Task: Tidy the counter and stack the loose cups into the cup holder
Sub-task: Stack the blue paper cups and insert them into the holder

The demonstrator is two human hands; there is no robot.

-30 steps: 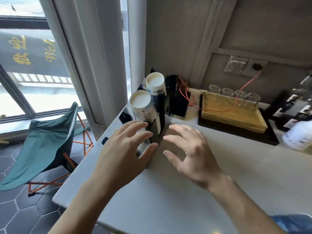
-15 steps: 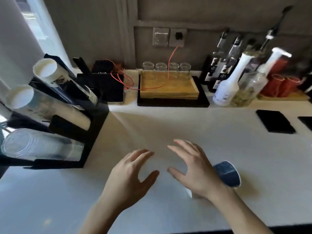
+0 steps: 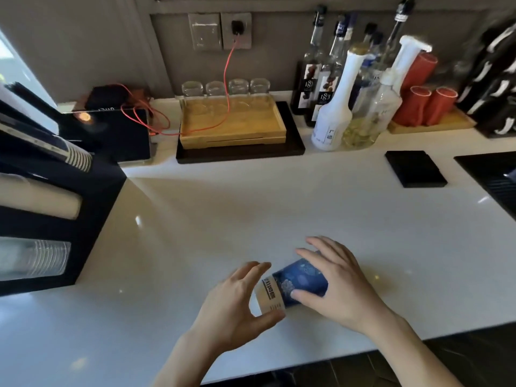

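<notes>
4 glasses [image 3: 226, 88] stand behind a wooden tray [image 3: 233, 127] crossed by a red cable [image 3: 229, 79]; syrup bottles [image 3: 332, 107] and red cups [image 3: 427, 104] stand right.

Dark label of the left syrup bottle [image 3: 310, 76]: the number "1883", stacked as "18" over "83". The neighbouring bottle [image 3: 325, 90] bears the same "1883" mark on its dark label. White bottle [image 3: 333, 118]: a small mark resembling the character "厂" low on its body. Blue cup [image 3: 293, 283]: dark vertical lettering on its pale band, too blurred to read. Black box [image 3: 117, 132]: faint light lettering along its top edge, not legible.
</notes>
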